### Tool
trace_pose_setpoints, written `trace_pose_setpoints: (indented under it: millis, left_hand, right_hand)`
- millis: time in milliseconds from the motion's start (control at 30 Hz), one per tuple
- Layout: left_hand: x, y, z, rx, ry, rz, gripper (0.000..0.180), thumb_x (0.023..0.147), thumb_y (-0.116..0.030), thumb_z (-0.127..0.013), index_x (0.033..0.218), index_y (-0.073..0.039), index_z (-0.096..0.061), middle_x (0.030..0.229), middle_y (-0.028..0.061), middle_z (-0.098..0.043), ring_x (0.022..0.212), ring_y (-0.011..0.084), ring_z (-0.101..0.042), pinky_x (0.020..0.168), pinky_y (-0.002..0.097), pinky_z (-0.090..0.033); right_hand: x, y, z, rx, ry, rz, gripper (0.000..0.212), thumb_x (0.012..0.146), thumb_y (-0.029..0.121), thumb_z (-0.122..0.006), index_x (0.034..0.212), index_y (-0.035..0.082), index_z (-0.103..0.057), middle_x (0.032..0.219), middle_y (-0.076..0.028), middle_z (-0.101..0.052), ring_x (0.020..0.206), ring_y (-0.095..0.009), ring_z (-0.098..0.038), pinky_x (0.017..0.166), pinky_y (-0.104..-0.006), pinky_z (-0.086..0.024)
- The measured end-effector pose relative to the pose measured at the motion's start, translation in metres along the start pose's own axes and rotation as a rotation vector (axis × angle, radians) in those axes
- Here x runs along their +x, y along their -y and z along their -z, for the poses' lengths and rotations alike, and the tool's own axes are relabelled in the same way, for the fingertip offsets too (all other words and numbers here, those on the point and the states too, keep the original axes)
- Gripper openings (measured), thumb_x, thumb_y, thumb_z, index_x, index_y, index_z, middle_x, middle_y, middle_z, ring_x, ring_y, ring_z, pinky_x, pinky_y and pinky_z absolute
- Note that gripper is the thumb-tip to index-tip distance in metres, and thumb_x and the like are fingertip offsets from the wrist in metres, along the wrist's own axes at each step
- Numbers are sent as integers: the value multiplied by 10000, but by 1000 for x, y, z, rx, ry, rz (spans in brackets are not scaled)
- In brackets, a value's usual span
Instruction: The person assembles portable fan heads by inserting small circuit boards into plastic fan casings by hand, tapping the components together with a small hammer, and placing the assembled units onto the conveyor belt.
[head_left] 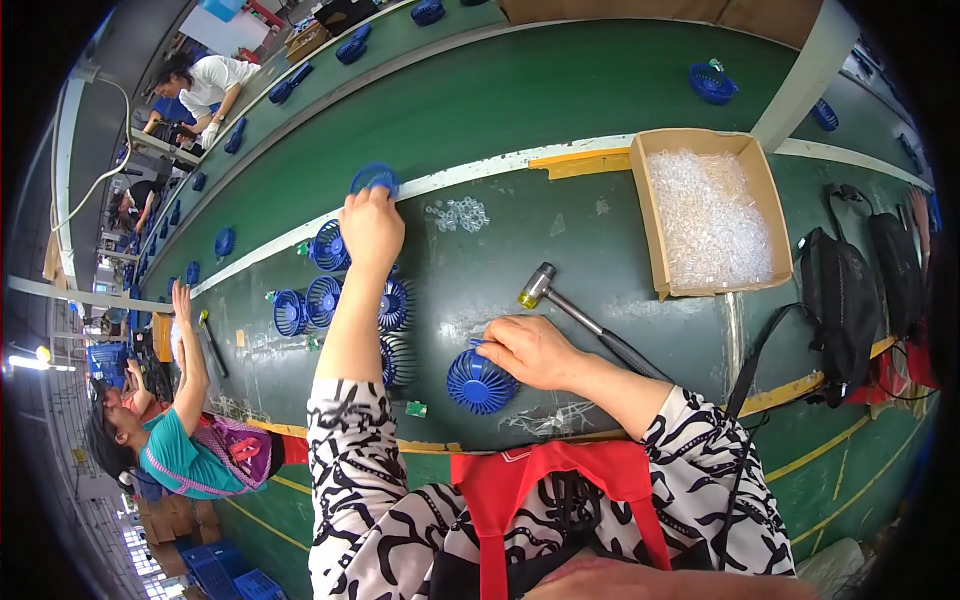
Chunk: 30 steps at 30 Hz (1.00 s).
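My left hand (372,228) reaches forward to the edge of the green belt, its fingers closed on a round blue fan part (374,180) that looks partly see-through. Close to my body, my right hand (530,350) pinches the top of a ribbed blue fan cage (481,382) on the bench. Beside and under my left forearm sit several more blue fan cages (290,313), some with small green circuit boards attached. A hammer (540,285) with a yellow-tipped head lies beyond my right hand, and a loose pile of clear small parts (458,214) is near my left hand.
A cardboard box (645,215) of clear plastic pieces stands at right, by black bags (840,300). The green conveyor belt (520,100) carries blue fan parts. A small circuit board (416,409) lies near the bench edge. Co-workers sit at left, one in a teal top (195,455).
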<state>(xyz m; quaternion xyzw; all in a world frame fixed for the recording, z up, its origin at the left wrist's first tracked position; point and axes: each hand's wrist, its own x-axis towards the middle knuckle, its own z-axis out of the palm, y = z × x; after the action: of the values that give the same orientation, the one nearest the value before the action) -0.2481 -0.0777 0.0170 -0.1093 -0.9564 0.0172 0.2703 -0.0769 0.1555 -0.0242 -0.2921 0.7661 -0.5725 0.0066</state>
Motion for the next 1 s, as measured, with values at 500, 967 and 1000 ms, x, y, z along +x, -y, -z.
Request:
trace_pose_setpoints:
  millis: [500,967,1000]
  left_hand:
    - [-15,-35,10,-518,160,61,271,786,-11,-632,1054,6,-663,1019,223,-650,978,407,-615,864,439,-499]
    - [-21,-21,0,-542,40,230,94,807,-65,-654,782,24,-635,682,126,-643,621,200,-614,613,329,-502]
    - [-25,-22,9,-595,51,259,69,819,-50,-650,820,15,-626,679,81,-624,618,153,-580,599,286,-475]
  right_hand:
    - [1,6,9,131,-14,-100,219,878,215,-642,799,24,-569,705,-146,-606,646,-328,-605,561,-417,-445]
    - [0,-2,8,202,-32,-3,173,842,175,-658,870,13,-604,763,-108,-613,660,-258,-599,591,-379,-448]
    - [-1,-1,10,226,-51,-7,180,843,178,-662,875,9,-609,777,-108,-609,669,-260,-596,600,-378,-450]
